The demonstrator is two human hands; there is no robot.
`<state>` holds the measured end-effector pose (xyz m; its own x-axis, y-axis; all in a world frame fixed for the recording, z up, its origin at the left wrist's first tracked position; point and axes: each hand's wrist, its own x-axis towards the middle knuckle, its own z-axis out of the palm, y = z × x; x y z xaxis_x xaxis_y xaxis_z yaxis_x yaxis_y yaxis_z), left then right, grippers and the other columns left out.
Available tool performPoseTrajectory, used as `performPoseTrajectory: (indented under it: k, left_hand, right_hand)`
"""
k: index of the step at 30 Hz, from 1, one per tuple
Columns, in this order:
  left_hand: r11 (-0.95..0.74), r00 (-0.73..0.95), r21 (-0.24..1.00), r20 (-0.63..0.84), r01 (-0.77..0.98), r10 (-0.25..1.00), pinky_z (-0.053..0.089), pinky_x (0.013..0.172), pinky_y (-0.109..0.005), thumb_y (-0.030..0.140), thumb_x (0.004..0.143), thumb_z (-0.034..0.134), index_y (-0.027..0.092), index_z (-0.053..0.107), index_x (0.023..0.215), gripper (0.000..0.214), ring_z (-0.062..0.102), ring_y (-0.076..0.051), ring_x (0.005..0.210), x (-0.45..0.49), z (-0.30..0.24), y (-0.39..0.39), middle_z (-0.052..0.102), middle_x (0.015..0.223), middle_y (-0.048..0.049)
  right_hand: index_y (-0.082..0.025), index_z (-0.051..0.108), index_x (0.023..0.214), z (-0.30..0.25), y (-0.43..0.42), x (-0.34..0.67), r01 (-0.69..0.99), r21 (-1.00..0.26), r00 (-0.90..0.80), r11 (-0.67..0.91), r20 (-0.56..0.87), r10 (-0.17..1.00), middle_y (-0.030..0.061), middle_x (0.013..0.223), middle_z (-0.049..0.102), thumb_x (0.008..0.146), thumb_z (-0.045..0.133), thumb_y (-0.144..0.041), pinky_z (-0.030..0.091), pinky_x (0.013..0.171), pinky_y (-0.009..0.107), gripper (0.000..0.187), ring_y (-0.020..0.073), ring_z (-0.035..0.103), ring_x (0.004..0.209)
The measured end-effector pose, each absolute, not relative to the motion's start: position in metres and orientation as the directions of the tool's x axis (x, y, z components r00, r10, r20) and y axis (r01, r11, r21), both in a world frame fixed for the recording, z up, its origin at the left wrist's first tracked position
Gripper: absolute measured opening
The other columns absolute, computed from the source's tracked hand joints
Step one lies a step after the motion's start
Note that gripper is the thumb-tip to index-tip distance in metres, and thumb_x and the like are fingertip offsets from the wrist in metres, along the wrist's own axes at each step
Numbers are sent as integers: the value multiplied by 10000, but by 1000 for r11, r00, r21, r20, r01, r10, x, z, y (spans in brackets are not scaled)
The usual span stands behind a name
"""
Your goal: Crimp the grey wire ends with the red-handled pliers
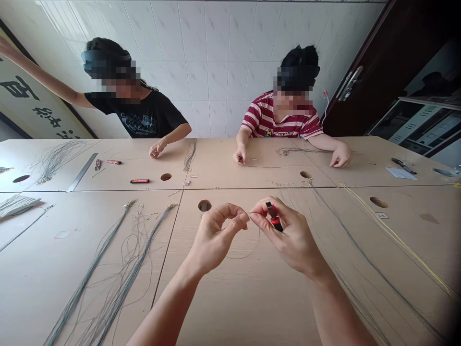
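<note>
My left hand [216, 238] is closed, thumb and forefinger pinching a thin cord [258, 244] above the table. Opposite it, my right hand [293, 235] pinches the same cord, fingertips almost touching the left ones. A loop of the cord hangs down between both hands. Tucked in my right hand is a red and black lighter [275, 220] with a metal top. The cord's ends are too small to make out at my fingertips.
Grey-green cord bundles [144, 262] with small metal ends lie left; more cords [355, 240] and yellow cords [399, 235] lie right. The table [216, 307] has round holes [204, 205]. Across it sit two people; a steel ruler [82, 172] and red-black sticks [139, 181] lie far left.
</note>
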<state>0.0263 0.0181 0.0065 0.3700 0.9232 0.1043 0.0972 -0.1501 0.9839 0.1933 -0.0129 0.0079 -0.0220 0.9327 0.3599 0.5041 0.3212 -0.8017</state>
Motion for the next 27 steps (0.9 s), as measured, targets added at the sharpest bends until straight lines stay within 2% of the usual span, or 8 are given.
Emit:
performPoseTrajectory:
  k: [5, 14, 19, 27]
  left_hand:
    - [-174, 363, 982, 134, 79, 922, 396, 665, -266, 405, 896, 573, 188, 611, 784, 247, 503, -137, 724, 26, 4, 19, 591, 768, -14]
    - [-343, 346, 930, 280, 135, 896, 427, 743, -287, 348, 920, 554, 193, 608, 827, 188, 555, -152, 779, 28, 3, 18, 635, 816, -25]
    - [-394, 338, 896, 313, 204, 887, 423, 714, -279, 314, 926, 538, 203, 598, 814, 169, 541, -146, 750, 30, 4, 18, 624, 797, -15]
    - [-404, 341, 876, 306, 265, 889, 408, 614, -254, 305, 919, 542, 208, 595, 812, 155, 547, -137, 707, 29, 3, 17, 597, 772, -5]
  right_hand:
    - [-233, 604, 904, 7, -15, 198, 456, -835, -23, 307, 334, 942, -5, 829, 603, 909, 577, -349, 427, 649, 227, 119, 116, 525, 721]
    - [-216, 611, 858, 11, -15, 197, 419, -873, -6, 249, 272, 962, -14, 746, 604, 899, 571, -339, 411, 591, 235, 136, 111, 522, 644]
    - [-215, 565, 804, 11, -15, 198, 438, -865, -19, 247, 266, 964, -16, 743, 596, 895, 575, -360, 390, 577, 241, 172, 111, 520, 643]
    - [-221, 545, 786, 10, -17, 200, 538, -791, 16, 291, 355, 935, -16, 727, 555, 911, 551, -348, 384, 603, 252, 178, 120, 507, 656]
